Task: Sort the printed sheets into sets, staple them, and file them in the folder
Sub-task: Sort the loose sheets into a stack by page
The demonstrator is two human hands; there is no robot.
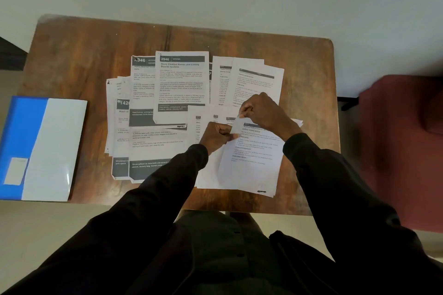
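Several printed sheets lie spread over the wooden table (pixel 76 62). A set of white text sheets (pixel 251 158) lies tilted at the near right. My left hand (pixel 217 135) pinches its left edge near the top corner. My right hand (pixel 262 112) pinches the top corner of the same set. Sheets with dark banners, one marked 2946 (pixel 182 79), overlap in the middle and to the left. More white text sheets (pixel 259 81) lie behind my right hand. A blue and white folder (pixel 40 148) lies closed at the table's left edge. I see no stapler.
A dark red chair (pixel 402 146) stands to the right of the table. A pale wall rises behind the table's far edge. My dark sleeves and lap fill the bottom of the view. Bare wood shows along the table's back strip.
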